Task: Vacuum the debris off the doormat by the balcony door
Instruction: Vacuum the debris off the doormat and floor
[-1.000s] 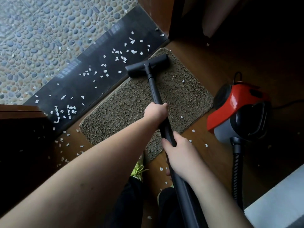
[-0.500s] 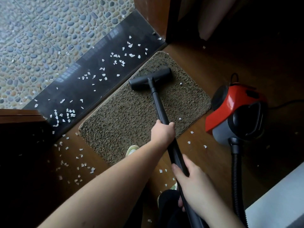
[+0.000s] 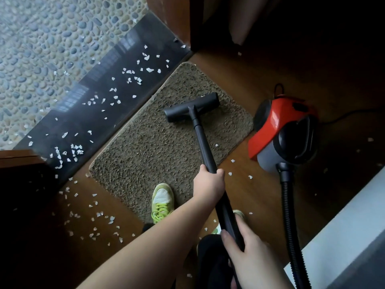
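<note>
The brown, coarse-looped rectangular doormat (image 3: 158,147) lies on the wooden floor (image 3: 256,197), one long edge against the dark polished door sill (image 3: 87,113). Both hands hold the black vacuum wand (image 3: 205,147): the left hand (image 3: 209,184) is wrapped round it partway down, and the right hand (image 3: 248,249) grips its thicker upper end, fingers curled over the tube. The flat black floor nozzle (image 3: 192,108) sits on the far right part of the mat.

The mat itself looks nearly clean; one white paper scrap (image 3: 216,145) shows near its right edge beside the wand. A good pass would keep the nozzle flat against the pile and draw it back slowly in straight, overlapping lanes, so the suction has time to lift bits caught in the loops. That edge scrap calls for a short stroke to the right. The green-laced sneaker (image 3: 162,202) stands on the near edge and likely needs to step off before that strip is covered. The red and grey canister vacuum (image 3: 283,132) sits just beside the mat's right corner, so its ribbed black hose (image 3: 289,215) should stay slack.
</note>
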`<state>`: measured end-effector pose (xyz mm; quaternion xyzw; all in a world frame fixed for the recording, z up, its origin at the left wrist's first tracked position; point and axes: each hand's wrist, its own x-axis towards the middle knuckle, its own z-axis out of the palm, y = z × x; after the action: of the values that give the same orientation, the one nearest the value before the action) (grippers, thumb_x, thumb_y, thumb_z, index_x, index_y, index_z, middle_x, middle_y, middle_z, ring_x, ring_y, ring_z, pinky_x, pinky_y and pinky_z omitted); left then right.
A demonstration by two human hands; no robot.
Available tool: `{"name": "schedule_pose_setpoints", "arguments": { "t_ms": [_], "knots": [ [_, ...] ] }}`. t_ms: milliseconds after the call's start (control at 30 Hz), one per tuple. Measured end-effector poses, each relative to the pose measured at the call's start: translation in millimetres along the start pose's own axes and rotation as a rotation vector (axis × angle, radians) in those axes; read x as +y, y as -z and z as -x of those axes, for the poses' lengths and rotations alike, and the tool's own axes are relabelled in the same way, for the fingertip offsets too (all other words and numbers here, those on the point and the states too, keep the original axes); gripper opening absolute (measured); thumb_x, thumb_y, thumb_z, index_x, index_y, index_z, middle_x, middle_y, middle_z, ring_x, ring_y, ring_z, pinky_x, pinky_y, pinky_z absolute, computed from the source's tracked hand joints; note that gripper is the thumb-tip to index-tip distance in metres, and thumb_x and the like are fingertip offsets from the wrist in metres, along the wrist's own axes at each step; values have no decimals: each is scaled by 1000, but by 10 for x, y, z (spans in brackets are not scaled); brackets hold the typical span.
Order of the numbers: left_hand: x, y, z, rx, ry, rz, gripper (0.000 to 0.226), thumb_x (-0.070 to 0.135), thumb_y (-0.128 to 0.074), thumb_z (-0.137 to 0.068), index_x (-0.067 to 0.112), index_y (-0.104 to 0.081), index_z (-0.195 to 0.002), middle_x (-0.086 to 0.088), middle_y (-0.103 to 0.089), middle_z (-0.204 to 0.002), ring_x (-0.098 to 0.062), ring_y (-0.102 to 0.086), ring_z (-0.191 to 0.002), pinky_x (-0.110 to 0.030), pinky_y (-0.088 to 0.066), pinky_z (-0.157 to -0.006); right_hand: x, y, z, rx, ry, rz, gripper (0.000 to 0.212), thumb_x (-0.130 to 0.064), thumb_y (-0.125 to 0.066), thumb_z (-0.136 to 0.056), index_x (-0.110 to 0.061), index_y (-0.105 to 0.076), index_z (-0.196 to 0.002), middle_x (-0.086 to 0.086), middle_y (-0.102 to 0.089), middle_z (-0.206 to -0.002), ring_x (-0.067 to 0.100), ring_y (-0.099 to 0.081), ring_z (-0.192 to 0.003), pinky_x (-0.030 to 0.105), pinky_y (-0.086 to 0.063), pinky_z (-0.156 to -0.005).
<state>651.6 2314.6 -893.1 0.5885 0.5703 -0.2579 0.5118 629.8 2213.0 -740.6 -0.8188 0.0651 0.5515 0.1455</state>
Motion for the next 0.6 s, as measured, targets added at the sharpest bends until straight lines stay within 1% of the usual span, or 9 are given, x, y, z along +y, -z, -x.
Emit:
{"name": "schedule_pose_setpoints", "arguments": {
  "t_ms": [67,133,200,267,333,367,433,500,600],
  "knots": [
    [38,-62,39,-13,-5,-29,28,35,-52,-91,16,-53,-112,-4,-62,-96,-24,-57,-82,-27,-40,-71,63,33,-4,-10,-14,-45,56,-56,-44,-92,-52,-24,-145,-3,-69,-106,16,-68,-91,19,-49,-70],
    [84,-132,61,-25,-10,-39,29,35,-53,-91,16,-54,-113,-6,-65,-101,-25,-61,-85,-28,-42,-71,122,67,-24,-24,-6,-74,53,-54,-44,-93,-52,-27,-143,-2,-70,-99,18,-70,-84,23,-52,-72],
    [128,-211,62,-36,-17,-59,30,36,-52,-90,16,-54,-113,-9,-66,-104,-28,-64,-91,-30,-48,-74,172,94,-57,-31,7,-109,46,-52,-43,-94,-52,-32,-139,-1,-70,-90,16,-70,-71,26,-55,-69],
    [183,-279,53,-43,-24,-86,32,36,-52,-90,16,-54,-115,-9,-66,-106,-30,-65,-95,-31,-52,-78,213,126,-98,-31,16,-170,39,-49,-44,-95,-52,-38,-133,0,-69,-82,16,-68,-58,29,-58,-64],
    [228,-334,26,-35,-34,-108,34,35,-53,-89,16,-54,-118,-10,-66,-106,-30,-65,-96,-32,-53,-81,227,162,-135,-35,21,-239,35,-45,-45,-96,-49,-41,-131,1,-67,-77,18,-66,-50,27,-56,-53],
    [247,-353,6,-31,-39,-120,35,35,-53,-90,16,-54,-118,-10,-66,-107,-30,-65,-96,-32,-53,-81,223,177,-156,-41,25,-267,35,-43,-45,-97,-46,-43,-132,1,-67,-74,19,-66,-47,25,-54,-49],
    [295,-368,-33,-21,-46,-142,34,34,-53,-90,15,-55,-118,-9,-67,-108,-29,-65,-97,-30,-50,-79,206,202,-216,-52,36,-313,35,-41,-46,-97,-43,-44,-132,1,-64,-71,20,-65,-45,26,-53,-45],
    [351,-364,-96,-1,-55,-155,36,34,-54,-89,14,-56,-119,-10,-67,-111,-29,-66,-98,-31,-52,-83,187,217,-293,-62,46,-348,34,-41,-45,-97,-40,-45,-132,2,-62,-66,22,-64,-43,27,-52,-43],
    [439,-350,-169,28,-64,-192,40,35,-56,-90,13,-57,-124,-10,-66,-114,-29,-66,-102,-30,-50,-82,155,224,-390,-70,73,-357,20,-40,-43,-98,-35,-50,-116,4,-61,-56,23,-63,-40,28,-52,-43]
  ]
}}
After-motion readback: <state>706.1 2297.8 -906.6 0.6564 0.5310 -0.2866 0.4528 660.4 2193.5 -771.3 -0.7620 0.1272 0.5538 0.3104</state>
